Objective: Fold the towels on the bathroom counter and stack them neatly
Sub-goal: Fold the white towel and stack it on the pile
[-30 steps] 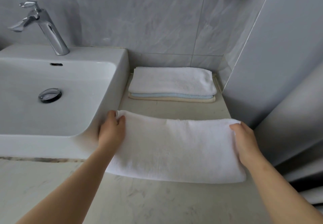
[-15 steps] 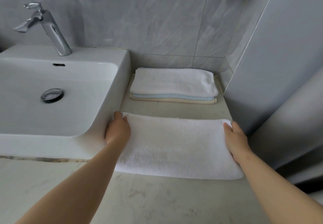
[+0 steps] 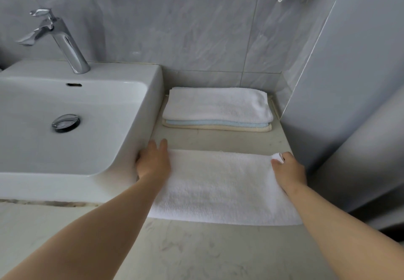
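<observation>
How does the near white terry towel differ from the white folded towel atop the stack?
Near white terry towel lies alone on the counter, left hand touching it, right hand pinching its corner. White folded towel atop the stack is untouched, farther back, resting on a blue towel and cream towel. Both white terry.

Since a second ago, the left hand (image 3: 153, 163), at centre left of the frame, has been opened: its fingers, earlier curled on the far left corner of the white folded terry towel (image 3: 220, 187), are now stretched flat past it. The right hand (image 3: 288, 170) has been drawn slightly inward, and the far right corner is now pinched up.
</observation>
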Demonstrator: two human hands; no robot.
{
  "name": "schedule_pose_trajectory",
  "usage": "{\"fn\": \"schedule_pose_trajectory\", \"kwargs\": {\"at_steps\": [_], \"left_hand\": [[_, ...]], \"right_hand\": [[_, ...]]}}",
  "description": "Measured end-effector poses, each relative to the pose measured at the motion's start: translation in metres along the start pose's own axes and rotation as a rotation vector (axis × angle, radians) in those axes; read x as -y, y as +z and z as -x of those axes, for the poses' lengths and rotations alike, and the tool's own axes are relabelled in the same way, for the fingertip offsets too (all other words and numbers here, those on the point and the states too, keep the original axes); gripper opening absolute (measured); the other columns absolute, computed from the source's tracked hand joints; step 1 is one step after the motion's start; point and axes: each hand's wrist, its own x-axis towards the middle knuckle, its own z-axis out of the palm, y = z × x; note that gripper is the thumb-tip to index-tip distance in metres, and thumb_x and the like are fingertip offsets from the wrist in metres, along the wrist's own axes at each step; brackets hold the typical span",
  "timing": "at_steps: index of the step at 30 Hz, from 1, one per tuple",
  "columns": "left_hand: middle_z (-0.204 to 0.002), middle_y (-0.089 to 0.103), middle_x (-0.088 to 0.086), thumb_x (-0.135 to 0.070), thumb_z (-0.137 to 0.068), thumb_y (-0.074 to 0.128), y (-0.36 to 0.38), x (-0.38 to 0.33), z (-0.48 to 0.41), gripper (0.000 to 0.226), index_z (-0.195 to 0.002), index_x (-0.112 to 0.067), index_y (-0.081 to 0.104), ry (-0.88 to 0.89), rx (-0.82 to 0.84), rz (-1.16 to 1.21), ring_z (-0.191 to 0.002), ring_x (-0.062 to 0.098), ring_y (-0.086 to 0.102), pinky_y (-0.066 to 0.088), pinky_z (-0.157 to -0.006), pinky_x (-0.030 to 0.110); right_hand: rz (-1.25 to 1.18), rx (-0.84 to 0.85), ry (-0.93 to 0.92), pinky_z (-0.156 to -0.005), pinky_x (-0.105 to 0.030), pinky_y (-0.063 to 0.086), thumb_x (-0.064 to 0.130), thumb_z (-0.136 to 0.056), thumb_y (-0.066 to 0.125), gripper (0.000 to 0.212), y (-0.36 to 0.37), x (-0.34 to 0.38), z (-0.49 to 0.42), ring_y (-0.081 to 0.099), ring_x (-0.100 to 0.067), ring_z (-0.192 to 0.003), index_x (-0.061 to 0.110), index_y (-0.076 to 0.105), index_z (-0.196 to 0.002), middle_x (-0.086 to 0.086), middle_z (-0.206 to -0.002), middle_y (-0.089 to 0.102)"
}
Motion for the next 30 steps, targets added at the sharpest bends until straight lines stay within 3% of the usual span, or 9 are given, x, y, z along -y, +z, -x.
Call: {"fn": "schedule_pose_trajectory", "kwargs": {"at_steps": [3,5,8,13,17,22,26,28,30], "left_hand": [[-0.154,0.014,0.006,-0.010,-0.094,0.035,0.002,-0.012,-0.003,0.045,-0.137,-0.023,0.037,0.251,-0.029,-0.147,-0.142,0.031,0.010,0.016,-0.112,0.043],[-0.146,0.034,0.003,-0.017,-0.097,0.034,0.007,-0.023,-0.003,0.040,-0.135,-0.024,0.042,0.351,-0.014,-0.060,-0.140,0.024,0.019,0.015,-0.113,0.041],[-0.127,0.051,0.000,-0.032,-0.099,0.030,0.011,-0.033,-0.002,0.036,-0.129,-0.026,0.048,0.342,0.050,0.105,-0.123,0.021,0.039,0.022,-0.106,0.037],[-0.124,0.052,-0.003,-0.039,-0.098,0.032,0.015,-0.028,-0.007,0.034,-0.123,-0.029,0.052,0.292,0.063,0.164,-0.121,0.019,0.039,0.022,-0.104,0.035],[-0.123,0.051,-0.004,-0.039,-0.100,0.026,0.017,-0.028,-0.007,0.036,-0.121,-0.028,0.053,0.272,0.070,0.207,-0.122,0.019,0.037,0.020,-0.104,0.034],[-0.119,0.049,-0.004,-0.034,-0.100,0.028,0.022,-0.029,-0.005,0.030,-0.117,-0.030,0.052,0.276,0.031,0.186,-0.120,0.020,0.036,0.019,-0.104,0.033],[-0.148,0.028,0.000,-0.024,-0.100,0.032,0.018,-0.037,0.004,0.041,-0.140,-0.033,0.032,0.289,-0.033,0.175,-0.141,0.024,0.014,0.009,-0.115,0.039],[-0.158,0.005,-0.002,-0.019,-0.100,0.030,0.015,-0.044,0.013,0.053,-0.148,-0.032,0.013,0.339,-0.071,0.204,-0.145,0.021,-0.005,-0.001,-0.117,0.039],[-0.158,-0.004,-0.004,-0.021,-0.100,0.027,0.016,-0.050,0.028,0.054,-0.149,-0.032,0.007,0.378,-0.062,0.244,-0.145,0.019,-0.012,-0.005,-0.116,0.038]], "right_hand": [[0.135,0.044,0.021,-0.070,-0.031,0.040,0.025,-0.095,0.044,0.029,-0.002,0.006,-0.002,0.048,-0.026,-0.084,0.010,0.045,-0.120,-0.010,-0.109,0.053],[0.241,0.046,0.001,-0.072,-0.033,0.039,0.026,-0.094,0.047,0.036,-0.001,0.010,-0.003,0.050,-0.030,-0.097,0.012,0.040,-0.127,-0.011,-0.119,0.049],[0.248,0.079,-0.044,-0.082,-0.037,0.046,0.022,-0.093,0.046,0.029,0.006,0.006,-0.011,0.050,-0.032,-0.104,0.013,0.048,-0.120,-0.013,-0.120,0.048],[0.106,0.072,-0.026,-0.079,-0.035,0.046,0.021,-0.095,0.044,0.007,0.007,-0.004,-0.017,0.053,-0.028,-0.095,0.023,0.050,-0.093,-0.010,-0.112,0.054],[0.179,0.081,-0.035,-0.075,-0.030,0.035,0.023,-0.098,0.040,0.006,0.008,-0.004,-0.017,0.045,-0.023,-0.091,0.023,0.045,-0.096,-0.003,-0.104,0.044],[0.165,0.079,-0.035,-0.076,-0.032,0.038,0.019,-0.096,0.039,0.009,0.008,-0.003,-0.015,0.048,-0.025,-0.093,0.021,0.048,-0.097,-0.007,-0.111,0.049],[0.219,-0.086,-0.019,-0.097,-0.041,0.033,0.013,-0.092,0.047,0.032,0.009,0.009,-0.001,0.040,-0.032,-0.117,0.018,0.051,-0.123,-0.012,-0.133,0.043],[0.199,-0.256,-0.153,-0.101,-0.043,0.027,0.008,-0.088,0.053,0.040,0.016,0.024,0.015,0.035,-0.032,-0.125,0.017,0.052,-0.127,-0.010,-0.139,0.041],[0.224,-0.227,-0.361,-0.105,-0.042,0.024,0.014,-0.090,0.054,0.043,0.030,0.038,0.032,0.031,-0.030,-0.133,0.016,0.049,-0.133,-0.008,-0.146,0.038]]}}
